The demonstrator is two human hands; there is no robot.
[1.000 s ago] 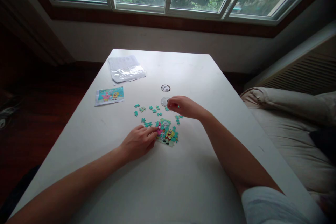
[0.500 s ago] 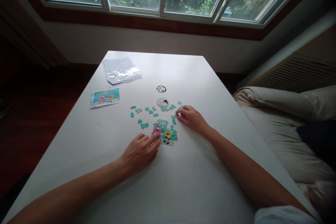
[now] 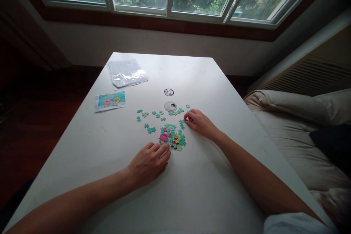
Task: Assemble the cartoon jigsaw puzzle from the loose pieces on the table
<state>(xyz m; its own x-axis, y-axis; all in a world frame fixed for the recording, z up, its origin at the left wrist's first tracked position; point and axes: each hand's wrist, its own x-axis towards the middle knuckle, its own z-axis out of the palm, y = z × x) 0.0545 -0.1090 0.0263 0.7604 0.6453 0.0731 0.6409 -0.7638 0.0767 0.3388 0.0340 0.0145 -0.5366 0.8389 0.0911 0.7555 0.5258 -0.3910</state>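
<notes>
A partly joined cartoon jigsaw puzzle (image 3: 175,137) lies on the white table, with pink, yellow and teal figures on it. My left hand (image 3: 150,161) rests at its lower left corner, fingers stretched out and the tips touching the edge. To the upper right, my right hand (image 3: 200,122) has thumb and forefinger pinched on a small puzzle piece (image 3: 185,119), mostly hidden by the fingertips. Several loose teal pieces (image 3: 151,130) are scattered left of and above the joined part, and a few (image 3: 181,124) lie beside my right fingertips.
A printed picture card (image 3: 110,101) lies at the left, below a clear plastic bag with papers (image 3: 127,73). Two round holes are set in the table, the nearer with a grey cover (image 3: 168,106). A beige couch (image 3: 287,135) stands along the right side.
My right hand has moved from near the round cover down and right to the pieces there. My left hand has slid down along the puzzle to its lower left corner. The view has shifted slightly.
</notes>
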